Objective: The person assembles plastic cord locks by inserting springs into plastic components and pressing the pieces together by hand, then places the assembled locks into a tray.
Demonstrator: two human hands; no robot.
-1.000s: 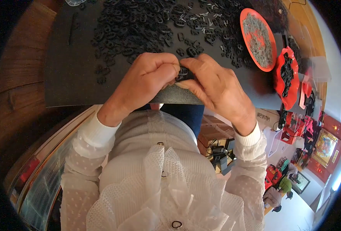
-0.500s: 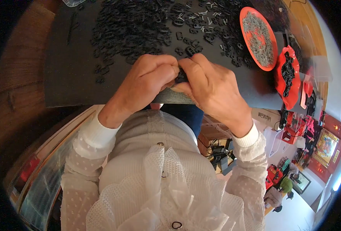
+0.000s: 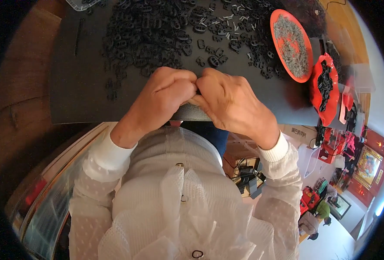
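My left hand (image 3: pixel 168 93) and my right hand (image 3: pixel 231 97) meet at the table's near edge, fingers curled and thumbs pinched inward. Between their fingertips is a small black plastic piece, nearly all hidden; it looks like part of a cord lock. Beyond my hands, black two-holed cord lock pieces (image 3: pixel 144 34) lie heaped across the dark tabletop (image 3: pixel 79 91). A few loose ones (image 3: pixel 213 60) sit just past my right knuckles. Small metal springs (image 3: pixel 231 24) are scattered among the pieces.
To the right, a red oval plate (image 3: pixel 305 78) holds many metal springs. Beside it a wavy red dish (image 3: pixel 329 113) contains black plastic pieces. A clear plastic container (image 3: pixel 81 4) stands at the far left corner. Other people (image 3: pixel 315 216) sit in the background at lower right.
Both hands have drawn slightly nearer to me and closed tighter together. The black piece, partly visible between the fingers before, is now almost fully covered.
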